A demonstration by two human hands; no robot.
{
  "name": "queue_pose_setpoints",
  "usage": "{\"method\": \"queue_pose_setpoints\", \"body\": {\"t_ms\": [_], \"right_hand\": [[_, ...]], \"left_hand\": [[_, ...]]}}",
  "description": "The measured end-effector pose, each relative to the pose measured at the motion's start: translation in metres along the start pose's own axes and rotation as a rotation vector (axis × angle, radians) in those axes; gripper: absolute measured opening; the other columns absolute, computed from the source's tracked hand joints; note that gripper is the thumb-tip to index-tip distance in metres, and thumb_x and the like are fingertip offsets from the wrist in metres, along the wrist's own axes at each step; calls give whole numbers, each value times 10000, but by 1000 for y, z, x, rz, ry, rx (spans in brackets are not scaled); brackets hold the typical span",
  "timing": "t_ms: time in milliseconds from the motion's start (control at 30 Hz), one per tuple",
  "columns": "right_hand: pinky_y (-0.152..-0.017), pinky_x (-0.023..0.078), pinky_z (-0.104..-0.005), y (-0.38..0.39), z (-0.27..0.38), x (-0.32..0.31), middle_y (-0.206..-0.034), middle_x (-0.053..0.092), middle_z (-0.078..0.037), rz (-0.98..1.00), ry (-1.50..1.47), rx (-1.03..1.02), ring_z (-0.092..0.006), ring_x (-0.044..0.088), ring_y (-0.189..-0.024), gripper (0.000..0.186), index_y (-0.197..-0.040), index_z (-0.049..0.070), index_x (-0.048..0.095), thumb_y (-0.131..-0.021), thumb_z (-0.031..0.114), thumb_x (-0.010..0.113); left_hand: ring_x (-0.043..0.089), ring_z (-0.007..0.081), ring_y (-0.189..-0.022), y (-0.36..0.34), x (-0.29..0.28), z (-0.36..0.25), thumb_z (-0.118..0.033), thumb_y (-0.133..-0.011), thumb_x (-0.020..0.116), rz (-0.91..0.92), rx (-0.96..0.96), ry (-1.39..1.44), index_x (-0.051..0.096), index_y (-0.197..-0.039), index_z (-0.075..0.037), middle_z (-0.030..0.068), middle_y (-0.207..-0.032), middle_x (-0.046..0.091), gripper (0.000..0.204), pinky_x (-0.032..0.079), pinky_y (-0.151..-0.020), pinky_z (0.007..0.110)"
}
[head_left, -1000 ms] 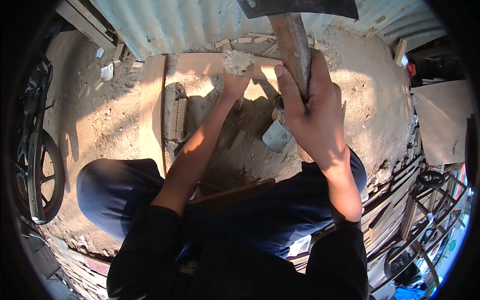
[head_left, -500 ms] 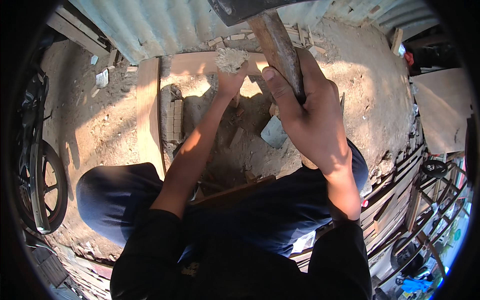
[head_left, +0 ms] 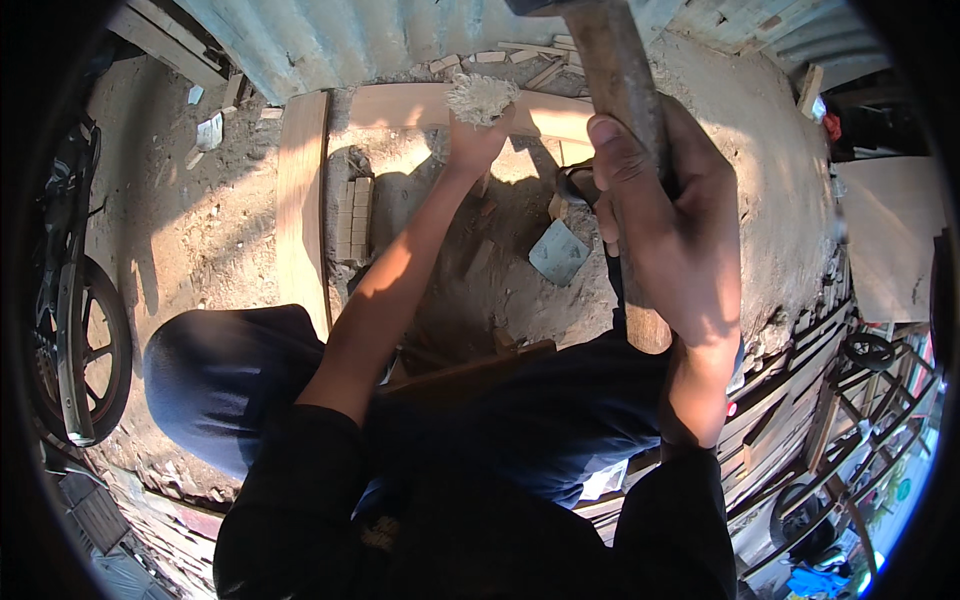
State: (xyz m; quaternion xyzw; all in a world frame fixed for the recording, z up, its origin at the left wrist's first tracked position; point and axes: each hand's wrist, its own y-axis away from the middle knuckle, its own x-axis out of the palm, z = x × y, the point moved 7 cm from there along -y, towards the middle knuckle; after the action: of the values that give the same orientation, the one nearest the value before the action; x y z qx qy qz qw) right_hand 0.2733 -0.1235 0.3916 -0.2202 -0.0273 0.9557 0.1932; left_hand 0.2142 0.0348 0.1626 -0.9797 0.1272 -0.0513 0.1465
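My left hand is closed around an upright chisel, whose pale wooden end is frayed and splayed above my fist. Its blade is hidden below my hand. It stands at a light wooden board that lies crosswise on the ground. My right hand grips the worn wooden handle of a hatchet, raised close to the camera. The dark metal head is mostly cut off by the upper edge. Handle and chisel are apart. To the left, a second long board lies lengthwise.
Between my knees are a stack of small wooden blocks and a pale flat piece. Corrugated metal sheeting rises behind the boards. A motorcycle wheel stands far left; slats of wood lie at right.
My right hand and the hatchet have moved right, and more of the head is out of view. My left hand still holds the chisel at the crosswise board. The view has shifted slightly.
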Motion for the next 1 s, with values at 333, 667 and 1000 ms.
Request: {"method": "queue_pose_setpoints", "body": {"t_ms": [333,667,1000], "right_hand": [[-542,431,-398,-2,-50,27,-628,556,-207,178,476,-11,-343,554,-544,258,-928,-28,493,-888,211,583],[-397,302,-197,-3,12,9,-603,472,9,-168,71,-95,-37,399,-442,187,-992,18,526,-946,199,524],[-405,372,-225,3,-18,-2,-597,464,-7,162,168,300,-67,447,-467,301,-1067,-43,513,-947,233,511]], "left_hand": [[601,198,-971,-13,-2,68,-76,-739,707,-15,-333,-77,514,-1101,47,132,-1044,621,428,476,-832,331],[635,218,-702,-8,15,-1,-115,-750,676,0,25,87,606,-939,43,140,-756,656,256,499,-673,355],[564,321,-1071,10,6,-30,-128,-713,675,253,-404,50,532,-1100,69,239,-1062,590,457,439,-914,344]]}}
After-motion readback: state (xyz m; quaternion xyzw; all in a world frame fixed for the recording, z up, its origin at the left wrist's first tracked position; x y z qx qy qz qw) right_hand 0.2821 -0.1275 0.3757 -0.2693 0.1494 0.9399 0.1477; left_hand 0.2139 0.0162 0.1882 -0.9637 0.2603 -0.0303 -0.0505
